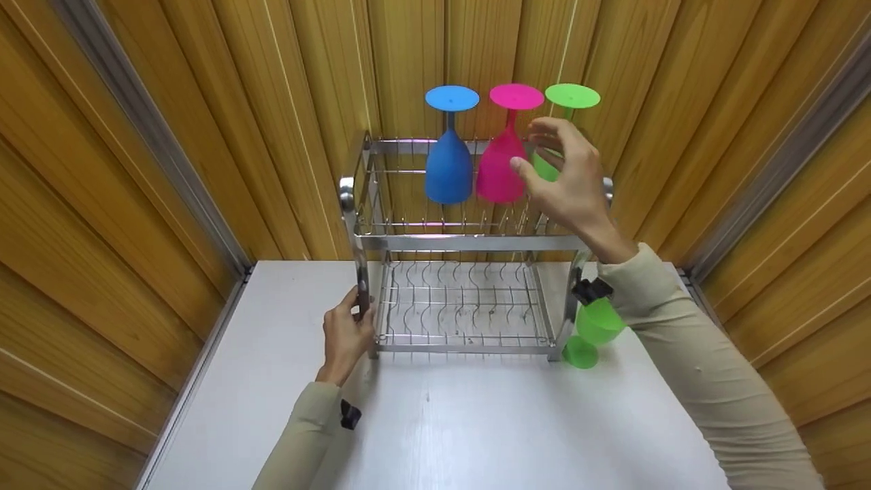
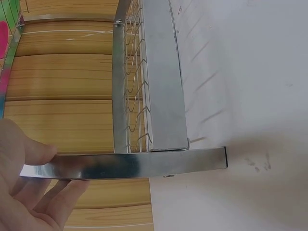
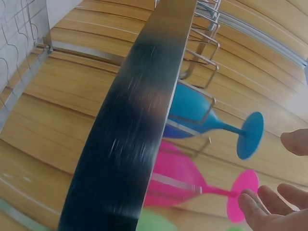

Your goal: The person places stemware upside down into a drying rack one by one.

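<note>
My left hand (image 1: 347,337) grips the front left post of a two-tier metal dish rack (image 1: 469,243), thumb on one side and fingers on the other in the left wrist view. Upside down in the upper tier stand a blue goblet (image 1: 449,170), a pink goblet (image 1: 498,177) and a green goblet (image 1: 573,96), bases up. My right hand (image 1: 570,180) is raised in front of the green one, hiding much of its bowl and stem. Its thumb and fingers are apart with nothing between them, and the thumb overlaps the pink bowl in the head view.
Another green goblet (image 1: 600,321) stands upright on the white table (image 1: 435,422) by the rack's front right leg, partly hidden by the right sleeve. Wire dividers (image 1: 463,306) line the lower tier. Wood-look panels (image 1: 136,204) enclose the back and sides.
</note>
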`<control>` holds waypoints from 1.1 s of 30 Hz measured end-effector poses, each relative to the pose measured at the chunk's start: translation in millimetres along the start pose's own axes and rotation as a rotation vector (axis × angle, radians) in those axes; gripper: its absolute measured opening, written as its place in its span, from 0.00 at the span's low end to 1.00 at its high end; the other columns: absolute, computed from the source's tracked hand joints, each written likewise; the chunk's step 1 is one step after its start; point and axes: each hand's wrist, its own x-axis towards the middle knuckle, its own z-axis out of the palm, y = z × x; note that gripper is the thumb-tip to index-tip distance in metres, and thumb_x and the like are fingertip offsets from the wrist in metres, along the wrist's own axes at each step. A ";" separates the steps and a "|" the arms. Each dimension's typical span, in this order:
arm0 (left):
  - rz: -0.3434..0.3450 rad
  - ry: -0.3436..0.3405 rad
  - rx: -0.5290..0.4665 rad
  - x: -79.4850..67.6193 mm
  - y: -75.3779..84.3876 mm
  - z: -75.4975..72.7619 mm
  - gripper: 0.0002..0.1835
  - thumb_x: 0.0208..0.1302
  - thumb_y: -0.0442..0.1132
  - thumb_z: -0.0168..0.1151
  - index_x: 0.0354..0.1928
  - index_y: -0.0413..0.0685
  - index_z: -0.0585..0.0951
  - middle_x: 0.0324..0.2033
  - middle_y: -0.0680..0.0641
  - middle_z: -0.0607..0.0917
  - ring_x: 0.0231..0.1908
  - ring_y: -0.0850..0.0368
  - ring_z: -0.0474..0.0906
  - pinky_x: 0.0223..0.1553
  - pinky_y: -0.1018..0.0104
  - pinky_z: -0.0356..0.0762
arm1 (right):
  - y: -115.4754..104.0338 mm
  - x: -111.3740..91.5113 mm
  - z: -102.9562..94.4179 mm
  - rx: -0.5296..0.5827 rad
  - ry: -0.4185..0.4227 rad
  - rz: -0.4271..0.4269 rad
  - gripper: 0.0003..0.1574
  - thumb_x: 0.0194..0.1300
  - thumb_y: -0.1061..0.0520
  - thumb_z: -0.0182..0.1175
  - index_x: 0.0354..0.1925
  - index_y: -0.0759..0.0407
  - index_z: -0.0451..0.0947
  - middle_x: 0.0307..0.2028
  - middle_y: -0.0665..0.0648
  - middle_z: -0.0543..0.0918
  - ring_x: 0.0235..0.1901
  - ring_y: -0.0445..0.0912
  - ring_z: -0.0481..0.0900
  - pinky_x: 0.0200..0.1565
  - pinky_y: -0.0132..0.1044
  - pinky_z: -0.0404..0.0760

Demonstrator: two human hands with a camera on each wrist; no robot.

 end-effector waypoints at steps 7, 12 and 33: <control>-0.008 0.019 0.012 -5.2 -4.1 -7.3 0.16 0.69 0.27 0.68 0.57 0.42 0.85 0.48 0.37 0.91 0.49 0.36 0.91 0.49 0.45 0.91 | 26.4 -43.1 -40.6 -0.019 0.071 -0.052 0.30 0.68 0.66 0.70 0.66 0.70 0.76 0.60 0.60 0.83 0.62 0.53 0.82 0.69 0.39 0.81; 0.000 0.016 0.013 -4.9 -3.3 -6.9 0.17 0.69 0.27 0.68 0.58 0.41 0.85 0.49 0.37 0.91 0.50 0.35 0.90 0.50 0.44 0.91 | 64.3 -77.9 -71.0 -0.059 0.152 -0.038 0.32 0.65 0.69 0.72 0.66 0.68 0.77 0.59 0.61 0.83 0.61 0.49 0.82 0.68 0.35 0.81; 0.018 0.011 -0.018 -3.7 -1.1 0.6 0.21 0.69 0.26 0.67 0.63 0.39 0.82 0.53 0.36 0.90 0.52 0.33 0.89 0.51 0.43 0.90 | 209.5 -213.3 -106.8 0.137 0.139 0.362 0.46 0.67 0.72 0.68 0.78 0.63 0.62 0.68 0.53 0.75 0.67 0.45 0.75 0.68 0.24 0.75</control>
